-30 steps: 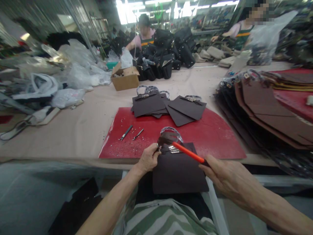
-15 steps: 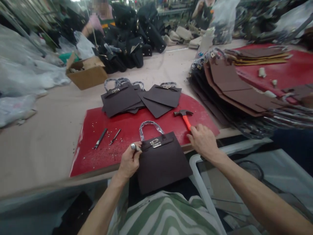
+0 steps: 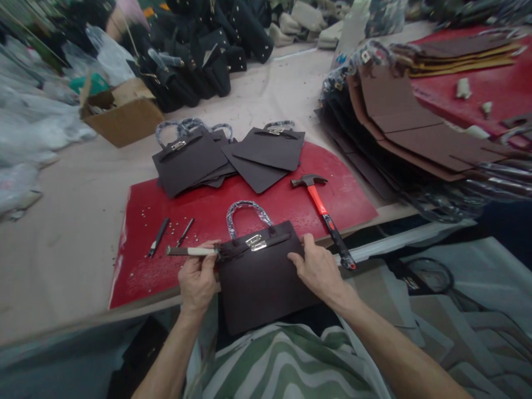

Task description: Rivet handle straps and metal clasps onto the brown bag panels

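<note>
A dark brown bag panel (image 3: 266, 282) with a plastic-wrapped handle and a metal clasp rests against the table's front edge. At its upper left corner my left hand (image 3: 198, 280) is closed, pinching a slim tool (image 3: 189, 251) with a pale wrapped section, beside the strap end. My right hand (image 3: 318, 266) grips the panel's upper right edge between thumb and fingers. A claw hammer (image 3: 318, 199) with a red and black handle lies on the red mat (image 3: 266, 202), its handle end past the table edge. Two slender tools, one a dark-handled one (image 3: 159, 237), lie left of the panel.
Several finished-looking dark panels (image 3: 191, 163) are piled at the mat's back. A large stack of brown panels (image 3: 411, 127) stands at right. An open cardboard box (image 3: 124, 122), black bags (image 3: 208, 61) and plastic wrapping lie behind. A person's arm shows at the back left.
My right hand has let go of the hammer and moved left onto the panel's edge. The tool in my left hand now points left, its length visible. The view has shifted downward.
</note>
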A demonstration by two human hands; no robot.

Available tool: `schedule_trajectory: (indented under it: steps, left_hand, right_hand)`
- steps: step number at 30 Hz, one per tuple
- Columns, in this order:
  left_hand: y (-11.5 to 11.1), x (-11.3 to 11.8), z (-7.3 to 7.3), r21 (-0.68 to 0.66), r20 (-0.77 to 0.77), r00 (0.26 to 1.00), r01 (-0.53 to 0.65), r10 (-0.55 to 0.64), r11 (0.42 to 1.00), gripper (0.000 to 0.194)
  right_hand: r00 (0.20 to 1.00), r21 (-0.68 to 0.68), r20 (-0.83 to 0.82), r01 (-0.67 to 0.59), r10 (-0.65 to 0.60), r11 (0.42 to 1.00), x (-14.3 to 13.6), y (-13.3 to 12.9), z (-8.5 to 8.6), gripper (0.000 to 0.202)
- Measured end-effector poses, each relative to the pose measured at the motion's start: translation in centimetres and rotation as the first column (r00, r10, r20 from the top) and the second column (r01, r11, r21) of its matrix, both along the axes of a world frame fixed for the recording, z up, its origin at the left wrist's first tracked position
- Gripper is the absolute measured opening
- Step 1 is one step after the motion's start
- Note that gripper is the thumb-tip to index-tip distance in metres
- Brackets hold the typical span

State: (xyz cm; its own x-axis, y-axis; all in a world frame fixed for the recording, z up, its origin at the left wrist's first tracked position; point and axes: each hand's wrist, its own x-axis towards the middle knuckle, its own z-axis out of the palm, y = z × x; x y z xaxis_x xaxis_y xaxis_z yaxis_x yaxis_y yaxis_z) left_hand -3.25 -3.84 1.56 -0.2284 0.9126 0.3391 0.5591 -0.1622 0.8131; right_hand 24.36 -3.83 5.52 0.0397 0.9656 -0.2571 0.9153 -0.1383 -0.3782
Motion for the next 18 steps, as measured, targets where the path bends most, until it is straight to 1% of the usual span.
schedule_trajectory:
  steps: [1, 3, 6, 9, 12, 13, 15, 18]
  left_hand:
    - [0.2, 0.2, 0.4, 0.011, 0.006, 1.000, 0.008, -0.008, 1.000, 0.019]
    - [0.7, 1.0, 0.9, 0.031, -0.001, 0.997, 0.078, -0.078, 0.997, 0.016]
    - [1.5, 2.4, 1.0, 0.047, -0.007, 0.985, 0.171, -0.171, 0.984, 0.013]
    - [1.8, 3.2, 0.6, 0.058, 0.011, 0.982, 0.189, -0.190, 0.980, 0.012]
    - [1.8, 3.3, 0.5, 0.055, 0.052, 0.982, 0.181, -0.183, 0.982, 0.012]
    - [1.7, 3.4, 0.7, 0.056, 0.067, 0.980, 0.185, -0.188, 0.981, 0.011]
    - [1.9, 3.9, 1.0, 0.059, 0.097, 0.972, 0.210, -0.215, 0.976, 0.011]
    - [2.5, 5.1, 1.3, 0.078, 0.150, 0.950, 0.266, -0.275, 0.961, 0.010]
  right_hand:
    - [0.997, 0.003, -0.072, 0.008, -0.008, 1.000, -0.2, -0.1, -0.4, 0.032]
    - [0.978, 0.005, -0.209, 0.012, -0.011, 1.000, -1.0, -0.3, -1.2, 0.041]
    - [0.933, 0.029, -0.360, 0.015, -0.004, 0.999, -2.2, -0.4, -2.0, 0.056]
    - [0.861, 0.039, -0.509, 0.016, 0.006, 0.999, -2.2, 0.0, -2.4, 0.070]
    - [0.770, -0.036, -0.637, -0.012, -0.013, 0.999, -1.4, 0.7, -2.7, 0.074]
    - [0.756, -0.062, -0.655, -0.026, -0.021, 0.998, -1.2, 0.8, -2.8, 0.075]
    - [0.760, -0.080, -0.650, -0.058, -0.008, 0.995, -0.9, 1.0, -2.9, 0.080]
    - [0.812, -0.052, -0.582, -0.097, 0.049, 0.994, -1.0, 1.1, -3.1, 0.083]
